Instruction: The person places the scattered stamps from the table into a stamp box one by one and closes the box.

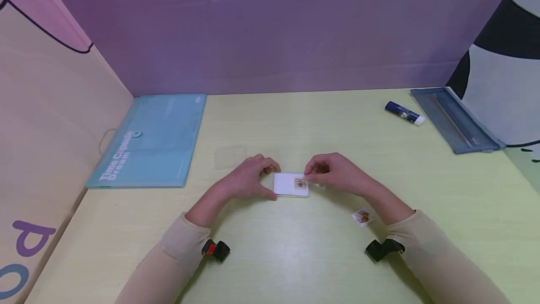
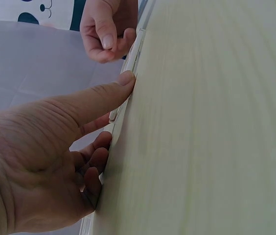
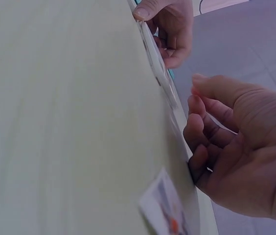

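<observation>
- blue folder (image 1: 168, 125), flat at left, printed "Time Capsule Dream"
- dark blue tube (image 1: 401, 111), white end, far right
- blue pouch (image 1: 449, 116) just beside tube, right side of worktop (image 1: 295, 121)
- purple panel (image 1: 295, 27) behind worktop

Pale tabletop (image 1: 291, 276) enclosed on three sides.
The faintly wood-grained surface, bearing a soft patch of reflected light, meets a creased purple back wall (image 1: 287, 32); the left wall (image 1: 50, 116) is cream and pink with a black outline and coloured lettering, the right wall (image 1: 506, 88) boldly black and white.
</observation>
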Demonstrator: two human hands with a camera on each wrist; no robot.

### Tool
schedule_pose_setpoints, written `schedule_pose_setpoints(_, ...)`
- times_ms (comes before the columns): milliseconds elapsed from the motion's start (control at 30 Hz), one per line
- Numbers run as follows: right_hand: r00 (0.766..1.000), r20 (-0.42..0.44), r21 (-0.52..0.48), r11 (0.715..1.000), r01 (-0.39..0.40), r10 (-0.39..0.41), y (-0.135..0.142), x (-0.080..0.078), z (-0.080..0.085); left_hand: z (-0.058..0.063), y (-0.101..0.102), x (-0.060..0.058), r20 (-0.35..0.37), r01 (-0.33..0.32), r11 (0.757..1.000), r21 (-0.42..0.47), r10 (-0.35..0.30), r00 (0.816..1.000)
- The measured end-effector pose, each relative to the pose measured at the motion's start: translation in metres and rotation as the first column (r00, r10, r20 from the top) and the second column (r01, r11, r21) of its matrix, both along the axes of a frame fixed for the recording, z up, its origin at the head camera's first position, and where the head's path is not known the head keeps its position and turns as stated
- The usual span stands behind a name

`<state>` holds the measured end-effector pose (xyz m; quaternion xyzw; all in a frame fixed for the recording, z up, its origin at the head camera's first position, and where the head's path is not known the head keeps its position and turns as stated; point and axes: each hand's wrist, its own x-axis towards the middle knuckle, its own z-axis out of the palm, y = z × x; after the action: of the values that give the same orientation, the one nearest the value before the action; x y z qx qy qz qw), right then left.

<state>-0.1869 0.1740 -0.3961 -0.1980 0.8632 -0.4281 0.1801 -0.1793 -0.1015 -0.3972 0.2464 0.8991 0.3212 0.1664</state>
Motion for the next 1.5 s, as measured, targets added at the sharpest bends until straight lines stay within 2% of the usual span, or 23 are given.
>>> schedule_pose_setpoints(733, 0.999, 0.034, -0.004, 1.0, -0.024, 0.025, 0.044, 0.02, 0.007, 0.001, 0.0, 0.002, 0.009, -0.004, 1.0, 0.007, 0.004, 1.0)
schedule_pose_setpoints(1133, 1.0, 0.008, -0.001, 1.0, -0.013, 0.013, 0.063, 0.034, 0.006, -0.001, -0.001, 0.001, 0.02, -0.01, 1.0, 0.01, 0.01, 1.0)
schedule_pose_setpoints(1500, 0.999, -0.024, 0.016, 0.999, -0.034, 0.035, 0.074, 0.041, 0.004, -0.002, 0.0, 0.001, 0.01, -0.01, 1.0, 0.002, 0.01, 1.0)
